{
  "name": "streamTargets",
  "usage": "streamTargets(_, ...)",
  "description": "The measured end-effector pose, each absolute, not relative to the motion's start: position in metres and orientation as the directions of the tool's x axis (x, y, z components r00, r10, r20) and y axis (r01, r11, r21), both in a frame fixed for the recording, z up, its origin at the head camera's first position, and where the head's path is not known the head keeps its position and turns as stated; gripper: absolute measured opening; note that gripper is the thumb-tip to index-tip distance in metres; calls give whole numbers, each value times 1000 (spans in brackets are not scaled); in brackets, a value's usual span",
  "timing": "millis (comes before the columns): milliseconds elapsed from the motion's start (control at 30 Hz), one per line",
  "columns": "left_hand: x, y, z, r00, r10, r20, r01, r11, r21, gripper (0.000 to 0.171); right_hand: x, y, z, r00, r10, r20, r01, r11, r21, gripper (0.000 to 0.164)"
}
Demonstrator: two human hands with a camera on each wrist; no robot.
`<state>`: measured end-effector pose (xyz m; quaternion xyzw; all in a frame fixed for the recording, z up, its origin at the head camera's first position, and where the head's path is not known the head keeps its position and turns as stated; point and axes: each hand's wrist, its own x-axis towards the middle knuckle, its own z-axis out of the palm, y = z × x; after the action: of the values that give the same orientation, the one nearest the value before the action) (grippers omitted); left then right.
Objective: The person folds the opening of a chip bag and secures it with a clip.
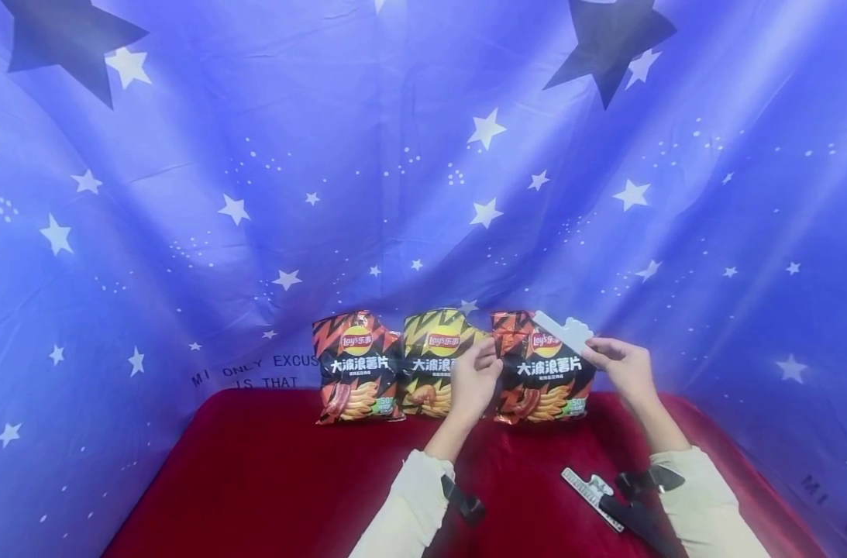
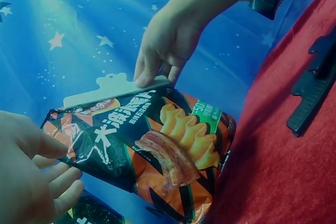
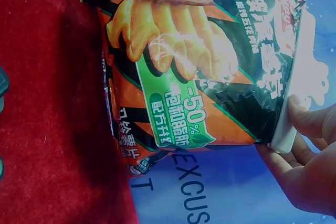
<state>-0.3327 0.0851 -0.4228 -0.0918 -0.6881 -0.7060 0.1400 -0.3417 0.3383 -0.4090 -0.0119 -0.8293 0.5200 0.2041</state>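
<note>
Three Lay's potato chip bags stand in a row: a red-and-black left bag [image 1: 356, 372], a yellow middle bag [image 1: 423, 376] partly behind my left hand, and a red-and-black right bag [image 1: 545, 387]. My left hand [image 1: 475, 380] pinches the right bag's left edge near the top between thumb and finger, the other fingers loose [image 2: 65, 179]. My right hand [image 1: 621, 368] grips one end of a white bag clip [image 1: 564, 333] between thumb and fingers. This clip lies slanted along the right bag's top edge [image 3: 302, 72]; whether it is closed there I cannot tell.
On the red cloth-covered table [image 1: 277, 480] lies a pale bag clip [image 1: 593, 496], with a black clip [image 1: 635, 519] beside it near my right sleeve. A blue star-patterned curtain [image 1: 395, 194] hangs right behind the bags. Straps with cameras sit on both wrists.
</note>
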Motion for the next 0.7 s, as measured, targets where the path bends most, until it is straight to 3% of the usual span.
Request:
streamTargets(367, -335, 85, -430, -953, 4, 304, 303, 101, 948, 45, -348, 341, -419, -913, 257, 316, -146, 518, -843, 41)
streamTargets(700, -334, 84, -436, -957, 24, 288, 289, 100, 952, 47, -352, 339, -424, -906, 248, 342, -145, 578, -803, 36)
